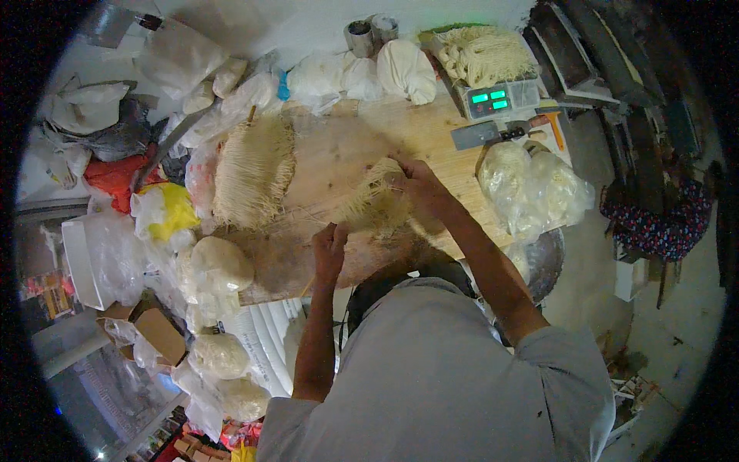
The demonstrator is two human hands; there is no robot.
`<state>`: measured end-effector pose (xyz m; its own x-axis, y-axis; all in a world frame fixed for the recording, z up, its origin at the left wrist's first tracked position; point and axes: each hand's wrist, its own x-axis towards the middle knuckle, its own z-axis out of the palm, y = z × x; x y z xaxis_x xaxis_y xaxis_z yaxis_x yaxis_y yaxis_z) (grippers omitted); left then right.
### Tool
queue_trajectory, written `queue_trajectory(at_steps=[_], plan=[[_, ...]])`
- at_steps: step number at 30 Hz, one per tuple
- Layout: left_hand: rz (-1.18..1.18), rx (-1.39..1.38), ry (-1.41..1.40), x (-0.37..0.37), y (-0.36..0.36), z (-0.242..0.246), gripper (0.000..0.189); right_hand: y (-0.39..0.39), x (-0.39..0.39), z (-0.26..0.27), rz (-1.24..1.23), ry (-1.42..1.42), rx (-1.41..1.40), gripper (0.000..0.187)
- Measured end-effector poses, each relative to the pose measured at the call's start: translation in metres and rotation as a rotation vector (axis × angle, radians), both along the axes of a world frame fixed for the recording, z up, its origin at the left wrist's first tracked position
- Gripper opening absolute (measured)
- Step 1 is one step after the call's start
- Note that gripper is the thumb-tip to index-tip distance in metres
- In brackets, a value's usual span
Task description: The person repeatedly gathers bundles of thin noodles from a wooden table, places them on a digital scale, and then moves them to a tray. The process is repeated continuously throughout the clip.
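Note:
A bundle of pale, thin noodle strands [378, 199] is stretched between my two hands above the wooden tabletop [340, 133]. My right hand [424, 183] grips its upper right end. At the lower left end, my left hand [331, 249] is closed with loose strands at its fingers; its exact hold is partly hidden. Strands and fingers look slightly blurred. To the left lies a larger heap of noodles [254, 173], its strands side by side, with a thin stick [252, 114] poking out at the top.
A digital scale [488, 103] carrying more noodles [485, 55] stands at the back right. Before it lies a cleaver [476, 136]. Bagged noodles [534, 182] occupy the right edge; other bags [222, 265] crowd the left. A person in patterned clothing [664, 222] is at far right.

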<state>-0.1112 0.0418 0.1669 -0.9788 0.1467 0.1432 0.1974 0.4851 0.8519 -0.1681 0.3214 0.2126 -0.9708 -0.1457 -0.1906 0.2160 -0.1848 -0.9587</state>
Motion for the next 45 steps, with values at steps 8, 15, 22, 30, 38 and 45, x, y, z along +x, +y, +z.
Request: queue_trajectory(at_steps=[8, 15, 22, 30, 38, 45], plan=[[0.032, 0.055, -0.141, -0.002, 0.007, 0.011, 0.042, 0.007, -0.008, -0.015, 0.178, -0.039, 0.352, 0.061], [0.039, -0.022, 0.081, -0.002, 0.003, 0.01, 0.044, 0.0, 0.0, 0.041, -0.047, 0.132, 0.227, 0.031], [0.067, 0.033, -0.143, -0.007, -0.003, -0.003, 0.047, 0.033, -0.006, -0.018, 0.018, -0.038, 0.07, 0.018], [0.041, 0.012, -0.111, -0.008, 0.009, -0.002, 0.046, 0.007, 0.001, -0.091, 0.058, -0.08, 0.201, 0.024], [0.059, 0.016, -0.099, -0.003, -0.034, -0.051, 0.042, 0.021, 0.01, -0.02, -0.156, -0.094, -0.224, 0.014], [0.578, 0.768, -0.517, -0.005, -0.032, -0.05, 0.053, 0.083, 0.006, 0.083, -0.213, -0.04, -0.558, 0.019]])
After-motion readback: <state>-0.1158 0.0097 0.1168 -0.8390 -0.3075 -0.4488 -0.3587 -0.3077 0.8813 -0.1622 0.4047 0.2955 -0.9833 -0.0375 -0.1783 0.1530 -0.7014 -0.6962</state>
